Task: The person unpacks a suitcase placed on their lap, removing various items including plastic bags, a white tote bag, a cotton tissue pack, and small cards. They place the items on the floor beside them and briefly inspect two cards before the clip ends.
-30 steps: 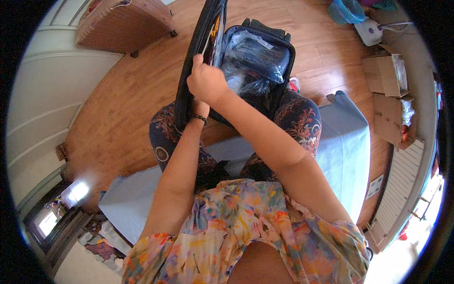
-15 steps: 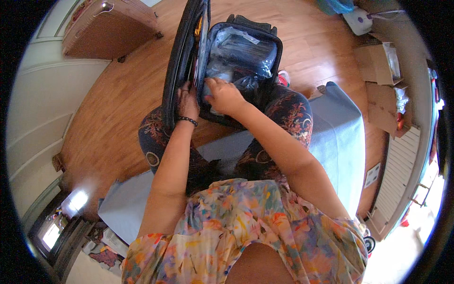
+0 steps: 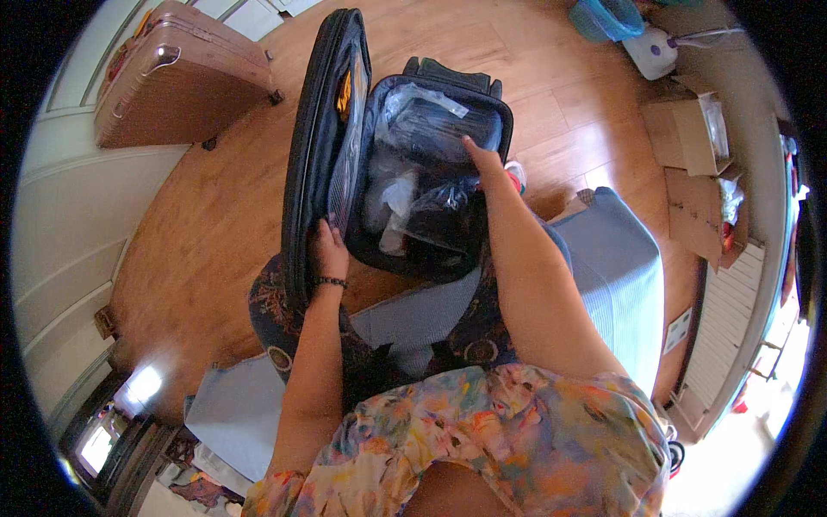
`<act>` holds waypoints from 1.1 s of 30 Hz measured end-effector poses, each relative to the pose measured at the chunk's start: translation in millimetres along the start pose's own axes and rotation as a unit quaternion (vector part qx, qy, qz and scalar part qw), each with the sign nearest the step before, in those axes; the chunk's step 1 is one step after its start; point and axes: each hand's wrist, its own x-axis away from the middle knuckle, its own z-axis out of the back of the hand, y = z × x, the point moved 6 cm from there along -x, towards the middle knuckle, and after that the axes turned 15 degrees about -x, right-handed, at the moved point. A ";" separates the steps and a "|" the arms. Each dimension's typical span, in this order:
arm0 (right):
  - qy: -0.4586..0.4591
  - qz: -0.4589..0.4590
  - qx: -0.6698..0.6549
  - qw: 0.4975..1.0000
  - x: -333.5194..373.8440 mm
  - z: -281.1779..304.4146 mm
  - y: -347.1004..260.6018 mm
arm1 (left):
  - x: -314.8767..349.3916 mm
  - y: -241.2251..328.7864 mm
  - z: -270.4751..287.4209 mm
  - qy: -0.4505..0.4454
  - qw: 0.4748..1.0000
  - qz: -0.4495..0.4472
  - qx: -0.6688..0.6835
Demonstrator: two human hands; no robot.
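A black suitcase (image 3: pixel 506 121) stands unfolded in front of my knees, its lid (image 3: pixel 320 112) raised on the left. Inside the case lie dark things wrapped in clear plastic (image 3: pixel 428 121), with a white crumpled piece (image 3: pixel 398 195) and more dark plastic-wrapped stuff (image 3: pixel 444 211) nearer me. My left hand (image 3: pixel 329 250), with a dark bead bracelet at the wrist, is closed on the lower edge of the lid. My right hand (image 3: pixel 485 164) is at the right inner side of the case, one digit against the plastic; its other fingers are hidden.
A pinkish-brown hard suitcase (image 3: pixel 185 82) stands at the far left. Cardboard boxes (image 3: pixel 689 207) line the right wall beside a white radiator (image 3: pixel 724 332). A blue basket (image 3: pixel 607 19) and a white appliance (image 3: pixel 652 53) are at the far right. A light blue cloth covers the seat (image 3: pixel 616 267) under me.
My right hand has moved from the left part of the case to its right side. My left hand has slid nearer along the lid. The view has shifted a little.
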 end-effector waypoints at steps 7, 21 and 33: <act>-0.036 0.219 0.057 0.974 8.2 -5.4 -18.6 | 2.7 -9.2 -12.7 -0.118 0.989 0.084 0.039; -0.163 0.214 -0.269 0.925 216.5 347.9 -113.4 | -16.3 -20.8 -28.9 -0.087 0.994 0.065 0.010; -0.071 -0.084 -0.226 0.968 256.7 679.1 272.3 | -13.7 6.5 16.5 -0.076 0.994 0.038 0.070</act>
